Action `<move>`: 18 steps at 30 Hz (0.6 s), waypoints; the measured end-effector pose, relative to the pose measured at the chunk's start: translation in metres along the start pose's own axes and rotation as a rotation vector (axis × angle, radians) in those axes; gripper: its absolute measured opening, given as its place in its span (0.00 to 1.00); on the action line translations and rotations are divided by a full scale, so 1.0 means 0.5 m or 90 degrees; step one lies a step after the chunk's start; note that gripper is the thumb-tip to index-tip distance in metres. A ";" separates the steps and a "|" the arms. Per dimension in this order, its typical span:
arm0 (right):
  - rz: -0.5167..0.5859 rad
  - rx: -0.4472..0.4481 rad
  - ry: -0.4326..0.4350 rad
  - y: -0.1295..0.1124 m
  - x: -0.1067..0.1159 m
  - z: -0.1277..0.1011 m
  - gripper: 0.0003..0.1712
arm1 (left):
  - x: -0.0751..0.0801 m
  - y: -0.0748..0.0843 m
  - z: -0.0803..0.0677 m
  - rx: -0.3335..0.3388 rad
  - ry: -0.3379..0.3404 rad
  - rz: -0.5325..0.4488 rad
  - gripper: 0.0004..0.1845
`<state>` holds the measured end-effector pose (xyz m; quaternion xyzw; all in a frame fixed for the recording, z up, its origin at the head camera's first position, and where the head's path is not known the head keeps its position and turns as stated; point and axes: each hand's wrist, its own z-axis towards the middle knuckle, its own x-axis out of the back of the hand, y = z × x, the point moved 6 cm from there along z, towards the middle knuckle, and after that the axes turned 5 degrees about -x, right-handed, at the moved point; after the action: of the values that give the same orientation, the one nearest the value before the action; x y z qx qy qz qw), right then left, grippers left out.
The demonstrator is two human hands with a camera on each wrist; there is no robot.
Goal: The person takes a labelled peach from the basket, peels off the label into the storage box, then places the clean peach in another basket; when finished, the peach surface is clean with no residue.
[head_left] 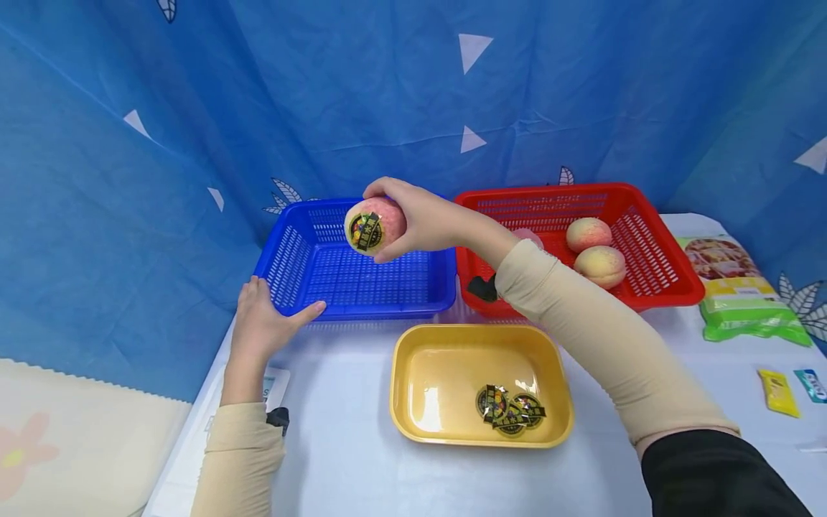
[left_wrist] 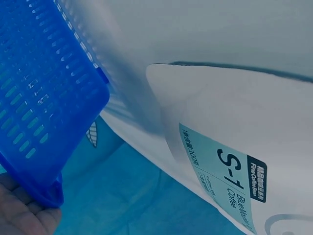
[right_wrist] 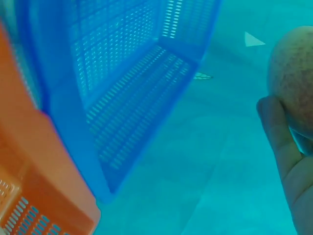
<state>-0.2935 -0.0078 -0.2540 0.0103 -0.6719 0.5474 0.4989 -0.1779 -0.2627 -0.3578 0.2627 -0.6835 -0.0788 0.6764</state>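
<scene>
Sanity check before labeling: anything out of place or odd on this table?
Nothing spilled or damaged. Only oddity: the peach in the right hand, held over the empty blue basket, carries a sticker, while peeled stickers sit in the yellow tray.

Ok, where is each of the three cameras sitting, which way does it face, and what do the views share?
Head: looks forward and down at the table; both hands and sleeves show, right hand holding the peach.
Left wrist: looks past the left hand at the blue basket.
Right wrist: looks past fingers and peach.
All views share the blue basket.
</scene>
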 end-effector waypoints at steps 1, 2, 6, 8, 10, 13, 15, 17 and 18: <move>0.009 -0.001 0.001 -0.001 0.004 -0.010 0.45 | 0.000 0.000 0.000 0.001 0.001 -0.003 0.73; 0.018 -0.003 0.002 -0.001 0.006 -0.021 0.45 | -0.001 0.001 0.001 0.001 0.000 -0.005 0.74; 0.059 -0.008 0.010 0.003 0.011 -0.064 0.46 | -0.002 0.000 0.002 0.005 -0.006 -0.012 0.74; 0.088 -0.010 0.017 0.007 0.010 -0.085 0.47 | -0.002 -0.001 0.003 0.006 -0.007 -0.015 0.75; 0.120 -0.015 0.025 0.013 0.008 -0.108 0.48 | -0.002 -0.002 0.002 0.007 -0.007 -0.016 0.75; 0.150 -0.022 0.046 0.023 0.006 -0.141 0.49 | -0.001 -0.001 0.001 0.004 -0.008 -0.019 0.74; 0.150 -0.029 0.060 0.029 0.004 -0.162 0.50 | 0.001 0.004 0.000 -0.005 -0.006 -0.018 0.73; 0.149 -0.034 0.071 0.033 0.003 -0.181 0.51 | 0.005 0.014 -0.002 -0.022 0.001 -0.018 0.71; 0.148 -0.034 0.074 0.035 0.002 -0.189 0.51 | 0.008 0.023 -0.004 -0.034 0.006 -0.017 0.70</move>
<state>-0.2417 0.0702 -0.2749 -0.1127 -0.6528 0.5832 0.4702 -0.1785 -0.2542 -0.3490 0.2537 -0.6745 -0.1049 0.6854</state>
